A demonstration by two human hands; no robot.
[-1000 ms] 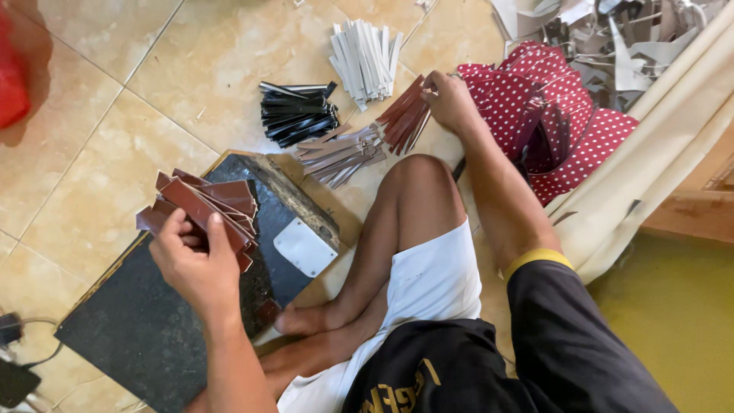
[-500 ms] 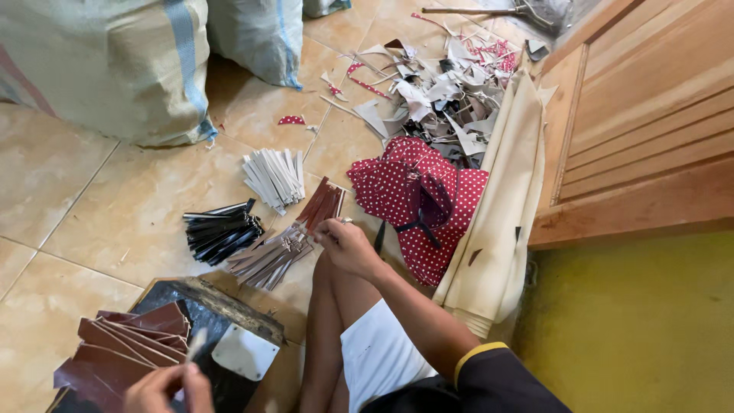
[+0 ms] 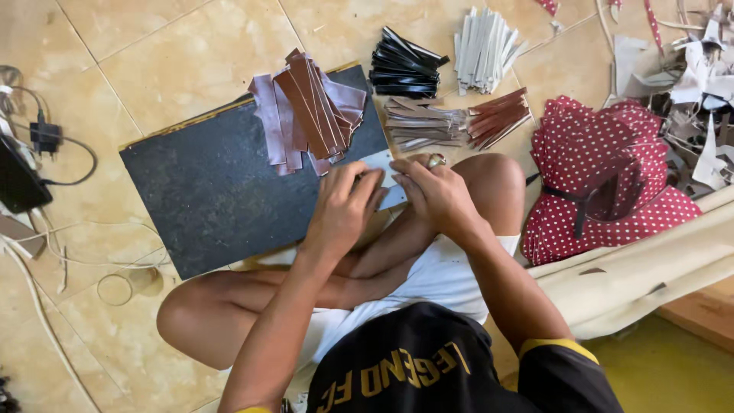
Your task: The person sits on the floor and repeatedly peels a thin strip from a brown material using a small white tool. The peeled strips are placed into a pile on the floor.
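Observation:
I sit cross-legged on a tiled floor. A dark rectangular board (image 3: 206,191) lies in front of me. Several brown and mauve leather strips (image 3: 310,111) are fanned out on its far edge. My left hand (image 3: 340,210) and my right hand (image 3: 436,195) meet at the board's right corner, both touching a small pale flat piece (image 3: 384,170) there. Whether either hand grips it, I cannot tell. A ring is on my right hand.
Beyond the board lie a black strip pile (image 3: 405,65), a pale strip pile (image 3: 483,47) and a grey-and-brown strip bundle (image 3: 459,122). A red polka-dot cloth (image 3: 604,176) and scraps (image 3: 699,84) sit right. Cables and a charger (image 3: 42,138) lie left.
The brown strips left my left hand and now lie on the board. My right hand came back from the strip bundle, and both hands now meet at the pale piece.

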